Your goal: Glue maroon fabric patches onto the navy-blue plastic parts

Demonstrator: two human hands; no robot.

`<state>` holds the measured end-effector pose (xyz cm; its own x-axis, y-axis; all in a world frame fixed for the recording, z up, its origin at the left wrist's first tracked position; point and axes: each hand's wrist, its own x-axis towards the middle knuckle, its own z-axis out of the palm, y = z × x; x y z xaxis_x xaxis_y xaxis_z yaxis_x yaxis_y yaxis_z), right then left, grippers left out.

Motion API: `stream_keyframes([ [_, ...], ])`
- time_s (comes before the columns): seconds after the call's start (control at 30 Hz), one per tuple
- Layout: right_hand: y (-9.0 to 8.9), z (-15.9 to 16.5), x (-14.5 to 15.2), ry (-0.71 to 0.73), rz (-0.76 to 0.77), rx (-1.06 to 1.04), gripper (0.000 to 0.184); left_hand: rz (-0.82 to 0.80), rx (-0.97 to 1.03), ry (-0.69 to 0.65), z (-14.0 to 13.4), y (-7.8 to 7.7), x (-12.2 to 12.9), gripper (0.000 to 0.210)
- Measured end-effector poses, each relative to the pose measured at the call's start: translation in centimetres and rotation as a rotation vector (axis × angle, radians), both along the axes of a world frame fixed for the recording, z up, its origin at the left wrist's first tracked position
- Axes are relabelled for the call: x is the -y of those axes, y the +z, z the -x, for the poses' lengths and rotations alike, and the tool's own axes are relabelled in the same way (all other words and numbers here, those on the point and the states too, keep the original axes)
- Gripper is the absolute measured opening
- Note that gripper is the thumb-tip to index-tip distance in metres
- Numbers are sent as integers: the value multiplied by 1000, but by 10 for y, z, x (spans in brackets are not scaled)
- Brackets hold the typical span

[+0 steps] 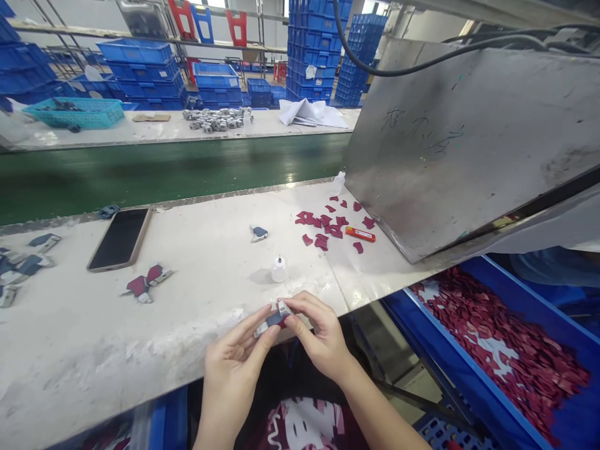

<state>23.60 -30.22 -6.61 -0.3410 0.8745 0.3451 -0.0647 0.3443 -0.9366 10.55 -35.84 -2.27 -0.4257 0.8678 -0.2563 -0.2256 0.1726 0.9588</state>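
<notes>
My left hand (237, 365) and my right hand (319, 334) meet at the near edge of the white worktable (197, 312), both pinching one small blue, grey and white part (274, 317) between fingertips. Just beyond them stands a small clear dropper bottle (279, 269). Farther out lie a blue-and-white part (258, 233) and a scatter of dark red pieces (328, 225), with an orange lighter-like object (360, 234) beside them.
A black phone (120, 238) lies at the left, with red-and-grey parts (146, 282) near it and blue parts (21, 265) at the left edge. A green conveyor belt (164, 169) runs behind. A slanted metal panel (469, 144) rises at right above a blue bin of red pieces (501, 350).
</notes>
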Motion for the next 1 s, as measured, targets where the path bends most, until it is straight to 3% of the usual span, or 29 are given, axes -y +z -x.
stream_keyframes([
  [0.4, -2, 7, 3, 11, 20, -106, 31, -2, -17, 61, -5, 1, 1, 34],
  [0.67, 1, 10, 6, -10, 40, -144, 28, -70, -57, 39, -1, -12, 3, 31],
  [0.87, -8, 5, 1, 61, 12, -81, 37, -4, -40, 95, -7, -4, 3, 35],
  [1.0, -12, 7, 0, 24, 67, -126, 32, -8, -38, 85, -4, -11, 4, 39],
])
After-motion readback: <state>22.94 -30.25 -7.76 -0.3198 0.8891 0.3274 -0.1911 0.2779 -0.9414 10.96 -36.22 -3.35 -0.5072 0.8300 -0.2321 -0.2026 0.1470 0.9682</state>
